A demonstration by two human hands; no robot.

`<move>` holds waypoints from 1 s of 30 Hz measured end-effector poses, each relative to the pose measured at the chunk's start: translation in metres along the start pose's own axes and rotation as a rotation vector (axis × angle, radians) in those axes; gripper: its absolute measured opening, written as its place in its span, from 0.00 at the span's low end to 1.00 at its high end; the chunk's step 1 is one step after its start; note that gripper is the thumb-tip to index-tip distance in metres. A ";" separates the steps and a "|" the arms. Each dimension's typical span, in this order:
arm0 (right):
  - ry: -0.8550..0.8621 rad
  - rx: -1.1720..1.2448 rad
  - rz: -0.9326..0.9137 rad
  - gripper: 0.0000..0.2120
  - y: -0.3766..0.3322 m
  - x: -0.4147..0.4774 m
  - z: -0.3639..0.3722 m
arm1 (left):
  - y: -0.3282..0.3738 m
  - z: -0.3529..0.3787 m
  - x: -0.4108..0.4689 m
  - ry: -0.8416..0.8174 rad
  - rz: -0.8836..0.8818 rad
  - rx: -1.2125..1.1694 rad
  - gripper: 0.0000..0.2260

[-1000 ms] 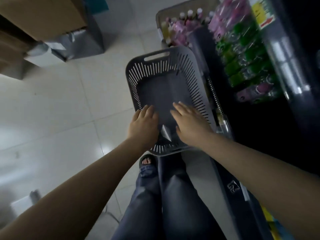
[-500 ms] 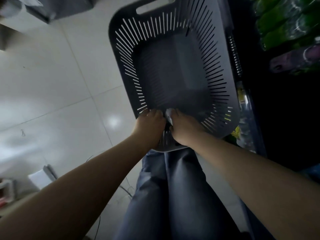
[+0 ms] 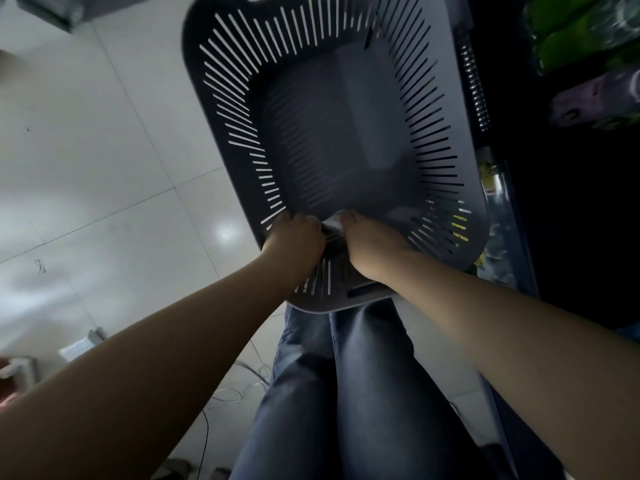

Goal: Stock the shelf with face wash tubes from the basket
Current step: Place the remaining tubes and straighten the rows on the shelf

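A small white item (image 3: 333, 220), possibly a face wash tube, is lying at the near inner wall of the grey slotted basket (image 3: 221, 109), centre frame. The left hand (image 3: 294, 233) and right hand (image 3: 369, 237) are closing their fingers on it from either side. Bottles are filling the shelf (image 3: 588, 46), upper right.

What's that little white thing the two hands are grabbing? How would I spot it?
Find the big grey slotted basket filling the middle of the view. At its near edge, the left hand and right hand meet. Between them pokes a small white tip, the only pale thing inside the dark, otherwise bare basket.
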State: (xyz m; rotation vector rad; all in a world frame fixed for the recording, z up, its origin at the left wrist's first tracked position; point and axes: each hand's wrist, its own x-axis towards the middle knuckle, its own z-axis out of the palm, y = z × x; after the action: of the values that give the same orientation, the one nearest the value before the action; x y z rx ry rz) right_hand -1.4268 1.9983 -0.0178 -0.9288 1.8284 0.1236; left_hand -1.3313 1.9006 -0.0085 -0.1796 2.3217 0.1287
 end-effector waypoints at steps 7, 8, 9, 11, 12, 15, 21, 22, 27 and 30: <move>0.008 0.018 -0.029 0.23 0.003 -0.003 -0.008 | 0.003 -0.001 -0.004 -0.043 0.033 0.025 0.15; 0.029 0.018 -0.038 0.22 0.004 -0.003 -0.009 | 0.004 -0.001 -0.003 -0.063 0.015 -0.012 0.15; 0.053 0.013 -0.044 0.21 0.005 -0.003 -0.010 | 0.005 -0.001 -0.003 -0.078 -0.004 -0.049 0.15; 0.094 -0.008 -0.050 0.19 0.007 -0.003 -0.012 | 0.008 -0.001 -0.003 -0.082 -0.018 -0.086 0.16; 0.106 -0.019 -0.056 0.18 0.008 -0.004 -0.014 | 0.009 -0.001 -0.004 -0.079 -0.021 -0.094 0.16; 0.142 -0.034 -0.077 0.16 0.010 -0.006 -0.017 | 0.011 0.000 -0.006 -0.073 -0.034 -0.106 0.15; 0.186 0.002 -0.090 0.14 0.014 -0.010 -0.025 | 0.012 -0.004 -0.004 -0.066 -0.071 -0.179 0.12; 0.192 0.003 -0.092 0.13 0.015 -0.011 -0.027 | 0.011 -0.006 -0.005 -0.056 -0.070 -0.183 0.12; 0.258 -0.008 -0.087 0.14 0.016 -0.019 -0.036 | 0.008 -0.015 -0.011 -0.027 -0.074 -0.189 0.11; 0.290 -0.012 -0.091 0.13 0.016 -0.028 -0.045 | 0.005 -0.024 -0.018 0.042 -0.072 -0.153 0.10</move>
State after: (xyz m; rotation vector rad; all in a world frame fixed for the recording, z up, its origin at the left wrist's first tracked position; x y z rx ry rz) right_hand -1.4660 2.0032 0.0206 -1.0809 2.0470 -0.0599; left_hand -1.3370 1.9039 0.0215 -0.3449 2.3439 0.2696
